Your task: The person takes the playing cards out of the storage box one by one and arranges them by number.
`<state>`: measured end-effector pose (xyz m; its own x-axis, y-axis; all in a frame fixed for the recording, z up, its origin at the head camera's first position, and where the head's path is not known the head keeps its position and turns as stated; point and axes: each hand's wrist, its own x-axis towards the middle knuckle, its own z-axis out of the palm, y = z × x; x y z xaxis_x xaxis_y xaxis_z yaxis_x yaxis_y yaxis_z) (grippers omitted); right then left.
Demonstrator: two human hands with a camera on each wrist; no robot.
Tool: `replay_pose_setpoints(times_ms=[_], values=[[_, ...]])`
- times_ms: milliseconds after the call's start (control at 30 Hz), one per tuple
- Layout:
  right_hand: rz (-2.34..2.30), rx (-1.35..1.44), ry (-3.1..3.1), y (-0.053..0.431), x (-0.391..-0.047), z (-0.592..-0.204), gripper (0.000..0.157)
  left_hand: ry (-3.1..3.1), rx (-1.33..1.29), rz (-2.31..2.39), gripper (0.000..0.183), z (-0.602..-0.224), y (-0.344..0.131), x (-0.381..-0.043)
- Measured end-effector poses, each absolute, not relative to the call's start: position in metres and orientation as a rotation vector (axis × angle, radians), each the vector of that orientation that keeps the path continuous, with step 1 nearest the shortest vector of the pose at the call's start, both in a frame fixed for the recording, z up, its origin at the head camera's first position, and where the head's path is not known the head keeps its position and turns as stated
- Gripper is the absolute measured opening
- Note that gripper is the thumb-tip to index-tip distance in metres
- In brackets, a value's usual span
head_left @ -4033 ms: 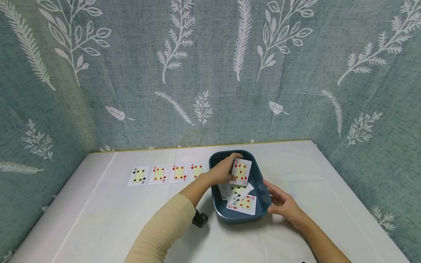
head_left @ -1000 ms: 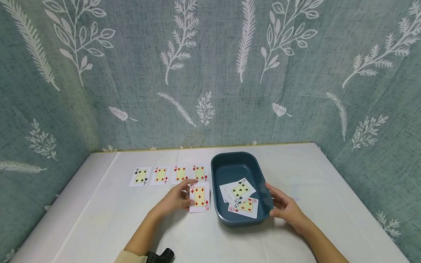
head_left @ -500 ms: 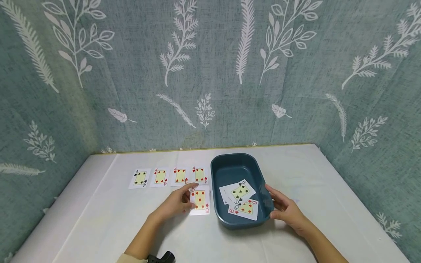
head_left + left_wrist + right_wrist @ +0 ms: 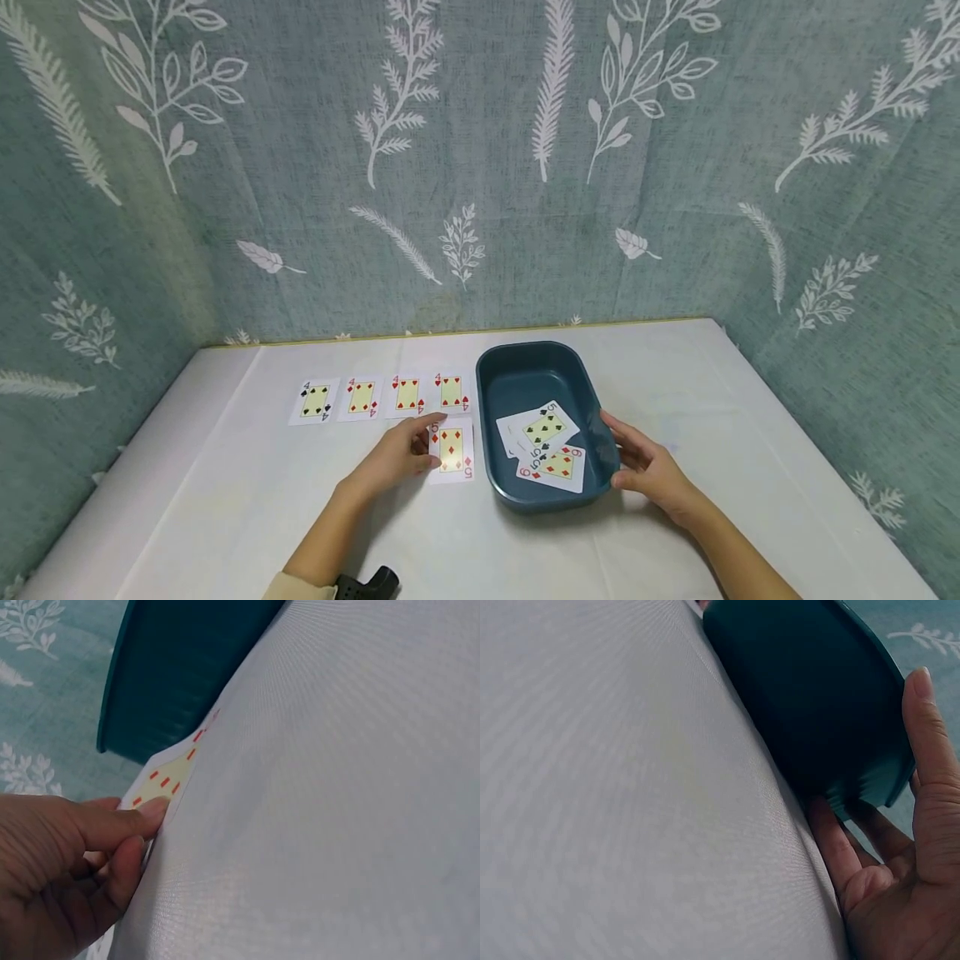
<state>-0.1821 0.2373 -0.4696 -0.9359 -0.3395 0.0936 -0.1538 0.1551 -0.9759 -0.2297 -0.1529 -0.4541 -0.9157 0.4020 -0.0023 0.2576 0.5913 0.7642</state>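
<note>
My left hand (image 4: 393, 454) pinches the left edge of a playing card, the five of diamonds (image 4: 452, 454), face up at the table surface. In the left wrist view, thumb and finger grip this card (image 4: 166, 776) beside the dark blue plastic tub (image 4: 180, 675). My right hand (image 4: 656, 479) holds the right side of the tub (image 4: 528, 387). In the right wrist view, the thumb lies by the rim and the fingers curl under the tub's end (image 4: 802, 697). Inside lie overlapping cards: a five of spades (image 4: 544, 429) and a red six of diamonds (image 4: 561, 465).
Several fours lie in a row left of the tub, from the four of spades (image 4: 315, 402) past the four of diamonds (image 4: 362, 398) to a red four (image 4: 452, 393). A white cloth covers the table (image 4: 225, 500). Patterned fabric (image 4: 315, 167) hangs behind.
The five of diamonds has come out of the tub with my left hand, moving left to the table below the last four. Over the last second the hand has barely moved. My right hand stays put.
</note>
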Motion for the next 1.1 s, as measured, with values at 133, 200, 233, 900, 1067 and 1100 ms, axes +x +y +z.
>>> replay_pose_setpoints(times_ms=[133,200,233,900,1067,1100], values=[[-1.905,-0.502,2.254,0.2371,-0.1829,-0.4696,0.081,2.628,0.562,1.245,0.062,-0.4532,-0.1540,-0.2317],[-1.908,-0.496,2.253,0.2369,-0.1824,-0.4701,0.081,2.634,0.540,1.251,0.063,-0.4547,-0.1544,-0.2312],[-1.908,-0.492,2.253,0.2368,-0.1822,-0.4701,0.081,2.641,0.523,1.254,0.063,-0.4555,-0.1546,-0.2311],[-1.929,-0.504,2.247,0.2372,-0.1821,-0.4686,0.078,2.703,0.461,1.219,0.068,-0.4517,-0.1531,-0.2310],[-1.930,-0.507,2.235,0.2362,-0.1826,-0.4696,0.079,2.692,0.395,1.291,0.070,-0.4500,-0.1559,-0.2316],[-1.930,-0.509,2.232,0.2362,-0.1828,-0.4698,0.079,2.690,0.379,1.314,0.069,-0.4488,-0.1563,-0.2320]])
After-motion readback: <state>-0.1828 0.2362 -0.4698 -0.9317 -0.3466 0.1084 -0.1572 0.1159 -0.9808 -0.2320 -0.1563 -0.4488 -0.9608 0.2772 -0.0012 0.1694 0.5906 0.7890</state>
